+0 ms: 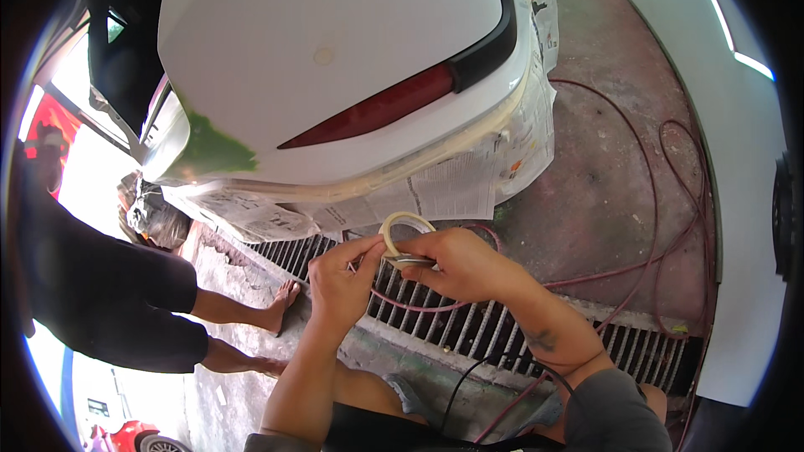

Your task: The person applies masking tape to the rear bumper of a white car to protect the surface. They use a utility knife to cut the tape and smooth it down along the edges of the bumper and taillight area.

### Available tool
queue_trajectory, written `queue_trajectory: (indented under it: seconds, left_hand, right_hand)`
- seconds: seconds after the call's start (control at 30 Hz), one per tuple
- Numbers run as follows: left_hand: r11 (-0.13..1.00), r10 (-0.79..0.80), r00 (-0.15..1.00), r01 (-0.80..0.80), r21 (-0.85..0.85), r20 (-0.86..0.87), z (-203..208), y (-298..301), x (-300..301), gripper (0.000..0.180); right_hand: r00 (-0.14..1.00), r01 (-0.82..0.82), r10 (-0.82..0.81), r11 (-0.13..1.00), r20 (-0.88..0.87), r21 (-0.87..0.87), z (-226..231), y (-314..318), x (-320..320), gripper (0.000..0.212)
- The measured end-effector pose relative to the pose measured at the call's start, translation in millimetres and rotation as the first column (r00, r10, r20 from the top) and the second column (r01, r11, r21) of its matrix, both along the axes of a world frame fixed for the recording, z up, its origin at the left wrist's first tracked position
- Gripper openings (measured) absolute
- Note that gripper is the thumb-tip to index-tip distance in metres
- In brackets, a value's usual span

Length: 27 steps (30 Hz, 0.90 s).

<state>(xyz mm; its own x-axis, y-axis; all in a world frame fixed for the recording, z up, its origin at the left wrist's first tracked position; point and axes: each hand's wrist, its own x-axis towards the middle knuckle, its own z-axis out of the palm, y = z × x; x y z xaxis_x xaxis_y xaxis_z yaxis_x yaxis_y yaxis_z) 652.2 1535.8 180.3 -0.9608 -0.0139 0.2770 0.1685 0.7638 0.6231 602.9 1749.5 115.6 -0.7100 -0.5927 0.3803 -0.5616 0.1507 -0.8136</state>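
Tape: a pale cream roll (388, 231), held up between the two hands, in front of the papered lower edge of the car (335, 17) and above the grate (469, 326).
Left hand: the left hand (342, 280) has its thumb and forefinger pinched on the near-left side of the roll.
Right hand: the right hand (456, 261) grips the roll from the right, fingers bent around its lower side; a thin grey edge shows beneath them, perhaps the roll's rim, though it is hard to tell.
Print: the newspaper (448, 188) hanging from the car carries dense columns, darker headline-like type and small pictures, one spot orange; the text is too small to read.
Car: white, with a red lamp (377, 110), black trim (494, 46) and a green patch (213, 146) at the left corner; a cream strip (360, 187) runs along the newspaper's top edge.
Co-worker: a person (117, 301) in black shorts stands barefoot at left, near a dark bag (159, 219).
Floor: a red hose (641, 146) loops over the stained floor (595, 192) at right, beside a pale wall (745, 326).
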Motion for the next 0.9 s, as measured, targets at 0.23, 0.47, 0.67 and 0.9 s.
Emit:
queue_trajectory:
  seconds: [0.23, 0.47, 0.67, 0.9]
  left_hand:
    - [0.965, -0.178, 0.95, 0.118, -0.234, -0.257, 7, 25, -19, 0.008]
    - [0.969, -0.217, 0.975, 0.208, -0.13, -0.054, -16, 3, -21, 0.008]
    - [0.692, -0.339, 0.863, -0.04, 0.721, 0.374, -21, 12, -26, 0.015]
    - [0.915, -0.187, 0.926, 0.041, 0.402, 0.329, -20, 4, -22, 0.01]
  right_hand:
    - [0.985, 0.124, -0.127, 0.992, -0.117, -0.036, 13, 18, 5, 0.04]
    - [0.981, 0.169, -0.176, 0.982, -0.078, -0.08, -9, 14, 11, 0.033]
    - [0.979, 0.183, -0.185, 0.983, -0.087, -0.034, -5, 45, -11, 0.027]
    - [0.997, 0.054, -0.056, 0.998, 0.047, 0.044, -7, 49, -11, 0.033]
